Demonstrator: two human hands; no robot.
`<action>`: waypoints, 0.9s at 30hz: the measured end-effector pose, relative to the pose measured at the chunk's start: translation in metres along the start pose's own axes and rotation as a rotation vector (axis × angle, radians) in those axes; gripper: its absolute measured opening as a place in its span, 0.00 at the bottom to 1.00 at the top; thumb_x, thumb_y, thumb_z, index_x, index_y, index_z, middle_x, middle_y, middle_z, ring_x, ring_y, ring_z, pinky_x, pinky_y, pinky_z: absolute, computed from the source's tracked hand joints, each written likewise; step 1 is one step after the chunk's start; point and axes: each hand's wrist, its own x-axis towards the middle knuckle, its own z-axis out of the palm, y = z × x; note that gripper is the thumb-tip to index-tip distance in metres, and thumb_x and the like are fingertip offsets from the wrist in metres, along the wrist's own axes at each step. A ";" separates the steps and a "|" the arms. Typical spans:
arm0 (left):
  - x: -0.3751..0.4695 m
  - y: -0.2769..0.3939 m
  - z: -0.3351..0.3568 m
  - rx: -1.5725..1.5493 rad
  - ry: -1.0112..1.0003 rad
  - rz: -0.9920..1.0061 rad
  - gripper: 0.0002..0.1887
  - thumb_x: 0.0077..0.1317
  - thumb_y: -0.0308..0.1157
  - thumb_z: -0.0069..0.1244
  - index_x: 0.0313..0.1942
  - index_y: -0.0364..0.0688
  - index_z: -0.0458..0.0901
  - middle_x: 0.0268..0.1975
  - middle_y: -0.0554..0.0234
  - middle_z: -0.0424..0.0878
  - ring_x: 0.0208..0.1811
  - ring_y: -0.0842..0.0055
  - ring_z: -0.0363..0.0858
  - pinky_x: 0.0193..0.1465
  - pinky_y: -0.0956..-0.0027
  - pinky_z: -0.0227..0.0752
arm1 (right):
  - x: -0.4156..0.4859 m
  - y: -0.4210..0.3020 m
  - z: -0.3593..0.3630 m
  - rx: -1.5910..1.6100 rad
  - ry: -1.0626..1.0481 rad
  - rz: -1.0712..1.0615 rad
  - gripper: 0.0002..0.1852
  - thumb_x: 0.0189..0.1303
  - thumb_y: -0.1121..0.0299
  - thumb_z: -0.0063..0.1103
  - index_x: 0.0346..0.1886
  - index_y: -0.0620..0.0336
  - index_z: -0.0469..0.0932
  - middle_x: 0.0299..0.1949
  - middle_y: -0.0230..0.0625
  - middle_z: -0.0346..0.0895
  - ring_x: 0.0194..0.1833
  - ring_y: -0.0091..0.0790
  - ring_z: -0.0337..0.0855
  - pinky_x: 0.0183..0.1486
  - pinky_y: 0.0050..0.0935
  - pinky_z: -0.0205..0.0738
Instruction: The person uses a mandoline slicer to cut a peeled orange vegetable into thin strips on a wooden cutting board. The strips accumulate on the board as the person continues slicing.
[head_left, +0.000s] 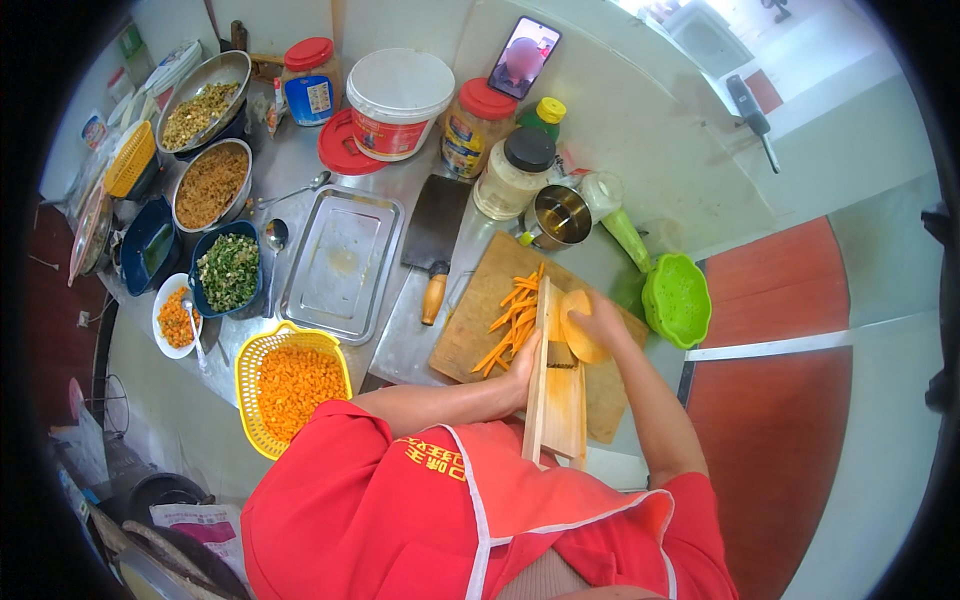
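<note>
My left hand (527, 365) grips the side of a wooden-framed shredder (555, 420), which leans from the cutting board toward my apron. A metal blade plate (562, 354) is set in its middle. My right hand (602, 321) holds a thick, smooth piece of orange vegetable (577, 319) against the shredder's face. Cut orange strips (517, 319) lie in a loose pile on the wooden cutting board (480, 300), left of the shredder. Part of the board is hidden beneath the shredder and my arms.
Left of the board lies a cleaver (436, 225) beside a steel tray (341, 262). A yellow basket (247, 375) of diced orange vegetable stands by my left elbow. A steel cup (559, 217) of liquid and a green basket (676, 300) border the board. Bowls of chopped food line the far left.
</note>
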 end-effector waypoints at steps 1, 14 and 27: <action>-0.001 0.000 0.001 0.013 0.001 0.029 0.35 0.70 0.64 0.29 0.65 0.47 0.69 0.59 0.51 0.76 0.56 0.56 0.76 0.60 0.48 0.70 | -0.016 -0.006 -0.007 -0.004 -0.042 -0.001 0.41 0.53 0.54 0.66 0.67 0.68 0.63 0.54 0.60 0.77 0.56 0.55 0.78 0.58 0.41 0.73; -0.001 0.003 -0.002 -0.032 0.073 -0.075 0.33 0.70 0.62 0.33 0.60 0.45 0.73 0.54 0.50 0.79 0.53 0.55 0.78 0.60 0.49 0.70 | -0.206 -0.068 -0.056 -0.054 -0.209 -0.041 0.37 0.61 0.55 0.59 0.71 0.57 0.59 0.42 0.60 0.80 0.42 0.61 0.82 0.45 0.48 0.77; 0.004 -0.001 -0.001 -0.094 0.098 -0.037 0.34 0.71 0.62 0.31 0.63 0.45 0.71 0.61 0.50 0.76 0.61 0.55 0.74 0.66 0.46 0.64 | -0.133 -0.028 -0.011 0.128 -0.066 -0.104 0.36 0.61 0.58 0.60 0.70 0.63 0.61 0.53 0.61 0.76 0.55 0.58 0.78 0.57 0.45 0.72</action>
